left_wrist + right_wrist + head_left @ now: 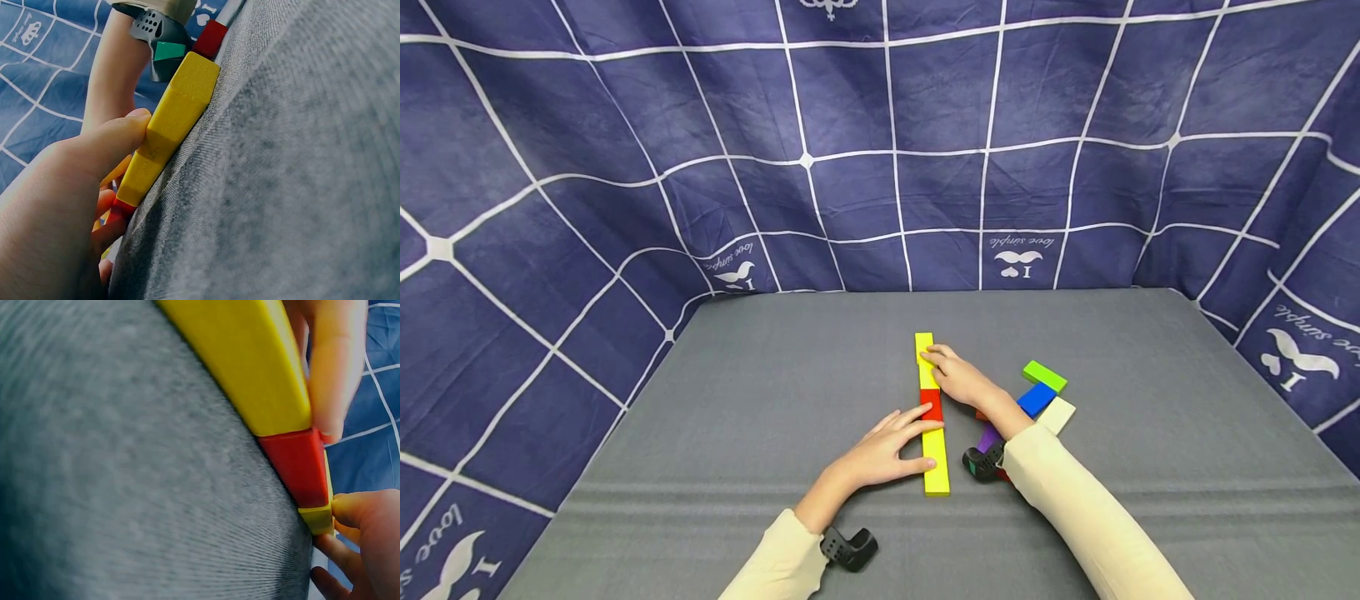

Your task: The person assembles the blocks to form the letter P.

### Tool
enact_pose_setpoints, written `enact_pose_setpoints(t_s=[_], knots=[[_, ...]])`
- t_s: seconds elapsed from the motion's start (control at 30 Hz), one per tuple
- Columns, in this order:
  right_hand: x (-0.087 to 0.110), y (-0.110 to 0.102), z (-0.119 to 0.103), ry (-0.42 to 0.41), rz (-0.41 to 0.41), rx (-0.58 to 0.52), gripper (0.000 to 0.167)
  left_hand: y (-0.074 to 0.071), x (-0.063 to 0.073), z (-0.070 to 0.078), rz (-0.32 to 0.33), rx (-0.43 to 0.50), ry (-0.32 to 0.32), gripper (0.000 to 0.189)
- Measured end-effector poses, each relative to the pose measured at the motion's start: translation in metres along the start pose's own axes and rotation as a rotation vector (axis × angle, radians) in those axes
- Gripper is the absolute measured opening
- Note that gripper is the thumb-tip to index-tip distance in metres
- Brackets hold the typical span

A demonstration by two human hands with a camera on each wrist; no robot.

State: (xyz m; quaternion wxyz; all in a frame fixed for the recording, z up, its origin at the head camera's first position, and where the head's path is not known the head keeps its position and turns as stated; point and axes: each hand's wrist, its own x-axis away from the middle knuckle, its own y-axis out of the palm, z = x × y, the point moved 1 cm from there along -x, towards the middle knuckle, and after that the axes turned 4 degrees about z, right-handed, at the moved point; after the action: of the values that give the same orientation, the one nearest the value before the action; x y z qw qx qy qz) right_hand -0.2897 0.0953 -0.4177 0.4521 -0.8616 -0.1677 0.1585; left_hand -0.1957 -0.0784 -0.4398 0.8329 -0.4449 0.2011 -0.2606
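A row of blocks runs away from me on the grey cloth: a near yellow block (pixel 936 475), a red block (pixel 297 467) and further yellow ones, with a slight sideways step near the far yellow block (pixel 923 340). From the left, my left hand (pixel 883 450) lies over the near part; its thumb (pixel 134 128) touches the near yellow block and its outstretched fingers reach the red one. My right hand (pixel 962 379) comes in from the right and pinches a yellow block beyond the red one. In the right wrist view, its thumb and fingertips (pixel 353 505) touch that block.
Right of the row, partly behind my right arm, lie a green block (pixel 1045 376), a blue block (pixel 1037 399), a cream block (pixel 1057 414) and a purple block (pixel 988 437). A blue curtain with white lines (pixel 940 192) stands behind the table.
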Motion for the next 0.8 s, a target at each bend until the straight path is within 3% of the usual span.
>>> enact_pose_setpoints(t_s=[0.43,0.8], knots=[[0.002,0.005,0.004,-0.038,0.068,0.035,0.038,0.001,0.0,0.001,0.011,-0.003,0.015,0.052],[0.016,0.003,0.0,-0.038,0.054,0.024,0.038,0.002,0.0,0.001,0.019,0.003,-0.046,0.059]])
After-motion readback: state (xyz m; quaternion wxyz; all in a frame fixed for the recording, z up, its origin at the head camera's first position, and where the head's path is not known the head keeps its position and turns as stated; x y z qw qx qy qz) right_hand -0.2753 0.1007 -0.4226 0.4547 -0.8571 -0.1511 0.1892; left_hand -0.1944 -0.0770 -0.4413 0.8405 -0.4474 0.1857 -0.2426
